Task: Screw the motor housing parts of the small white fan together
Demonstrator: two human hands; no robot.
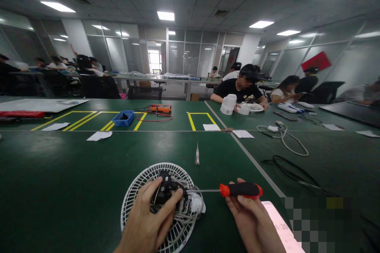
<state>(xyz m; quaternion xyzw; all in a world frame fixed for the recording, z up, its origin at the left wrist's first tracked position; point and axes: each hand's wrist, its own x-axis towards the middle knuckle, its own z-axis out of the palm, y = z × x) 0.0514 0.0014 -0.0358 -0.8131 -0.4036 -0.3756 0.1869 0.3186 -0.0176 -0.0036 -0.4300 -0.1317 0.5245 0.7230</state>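
Note:
A round white fan grille point(130, 189) lies on the green table in front of me, with a black motor assembly point(163, 195), wires and a white plastic part point(197, 203) on it. My left hand point(154, 213) grips the black assembly between thumb and fingers. In my right hand point(247, 213) is a screwdriver point(242, 189) with a red and black handle, held level. Its shaft points left and its tip meets the assembly; the exact contact spot is hidden. Beyond the grille lies a small clear-handled screwdriver point(197, 155).
A lit phone point(280, 225) lies beside my right wrist. Farther off are a blue bin point(123, 118), an orange multimeter point(160, 108) with red leads, paper slips and yellow tape outlines. Cables point(285, 136) lie at right. Across the table a person point(242, 87) handles white fan parts.

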